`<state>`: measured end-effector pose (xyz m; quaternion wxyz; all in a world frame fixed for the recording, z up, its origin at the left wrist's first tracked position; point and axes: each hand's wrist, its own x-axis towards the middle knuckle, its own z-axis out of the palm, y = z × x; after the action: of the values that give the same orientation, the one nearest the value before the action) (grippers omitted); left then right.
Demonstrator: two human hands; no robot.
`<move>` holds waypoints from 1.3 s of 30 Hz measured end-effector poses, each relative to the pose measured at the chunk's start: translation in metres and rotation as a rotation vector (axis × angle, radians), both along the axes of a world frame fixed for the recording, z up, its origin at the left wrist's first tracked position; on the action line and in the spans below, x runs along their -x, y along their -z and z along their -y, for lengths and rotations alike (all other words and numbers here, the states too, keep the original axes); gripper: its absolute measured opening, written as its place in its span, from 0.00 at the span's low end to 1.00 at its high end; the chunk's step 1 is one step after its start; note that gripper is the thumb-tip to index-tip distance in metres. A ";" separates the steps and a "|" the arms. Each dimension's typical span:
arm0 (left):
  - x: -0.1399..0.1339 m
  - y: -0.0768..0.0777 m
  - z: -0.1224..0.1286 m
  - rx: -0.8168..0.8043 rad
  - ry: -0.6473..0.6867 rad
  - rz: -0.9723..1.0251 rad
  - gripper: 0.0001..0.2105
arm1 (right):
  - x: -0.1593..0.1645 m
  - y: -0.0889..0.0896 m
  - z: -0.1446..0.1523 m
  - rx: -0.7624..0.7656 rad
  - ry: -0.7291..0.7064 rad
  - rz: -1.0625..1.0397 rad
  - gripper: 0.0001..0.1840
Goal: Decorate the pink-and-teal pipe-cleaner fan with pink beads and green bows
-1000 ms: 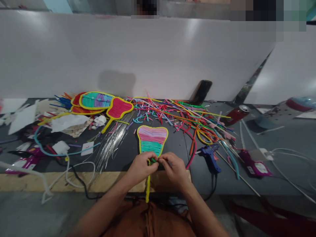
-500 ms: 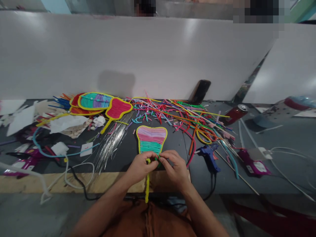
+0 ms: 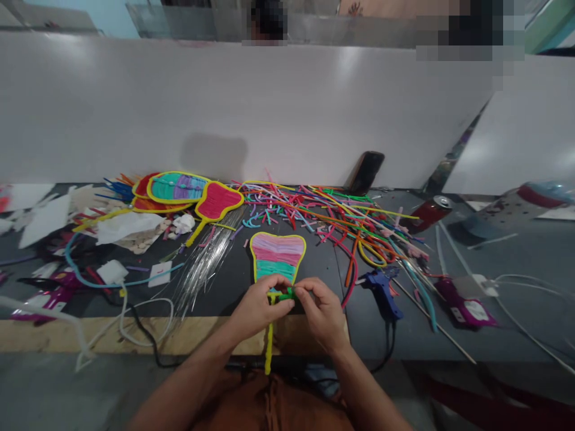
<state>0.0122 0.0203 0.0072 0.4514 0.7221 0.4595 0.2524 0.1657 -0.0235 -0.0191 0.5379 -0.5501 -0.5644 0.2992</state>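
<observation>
A fan-shaped pipe-cleaner piece (image 3: 278,254) lies in front of me, banded lilac, pink and teal inside a yellow outline. Its yellow stem (image 3: 269,347) hangs down toward my lap past the table edge. My left hand (image 3: 263,305) is closed on the narrow lower end of this piece, where the stem begins. Between the thumb and fingertips of my right hand (image 3: 321,311) is the end of a short green pipe cleaner (image 3: 285,294), which lies across the yellow base. The fingers partly hide that spot.
A blue glue gun (image 3: 381,293) lies right of my hands. Loose pipe cleaners (image 3: 309,206) heap along the back, near a leaning phone (image 3: 366,172) and a red can (image 3: 432,212). At left are finished yellow-edged pieces (image 3: 220,202), silver strands (image 3: 209,257) and a white adapter (image 3: 112,272).
My right hand has shifted slightly right and down, and more of the green pipe cleaner shows between my hands. The whole view has moved a little with my head.
</observation>
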 end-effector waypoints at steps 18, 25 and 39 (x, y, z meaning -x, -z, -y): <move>-0.001 0.002 0.003 -0.397 0.061 -0.224 0.05 | -0.004 -0.005 0.001 -0.161 -0.014 0.202 0.05; 0.000 0.001 0.001 -0.345 0.082 -0.256 0.04 | -0.005 0.001 0.000 -0.130 -0.054 0.154 0.07; 0.004 -0.011 -0.017 0.410 0.099 0.218 0.14 | -0.007 0.007 0.001 0.308 -0.147 -0.391 0.13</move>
<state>0.0079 0.0370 0.0186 0.6471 0.6055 0.4139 0.2080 0.1731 -0.0249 -0.0265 0.5236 -0.5147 -0.4357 0.5206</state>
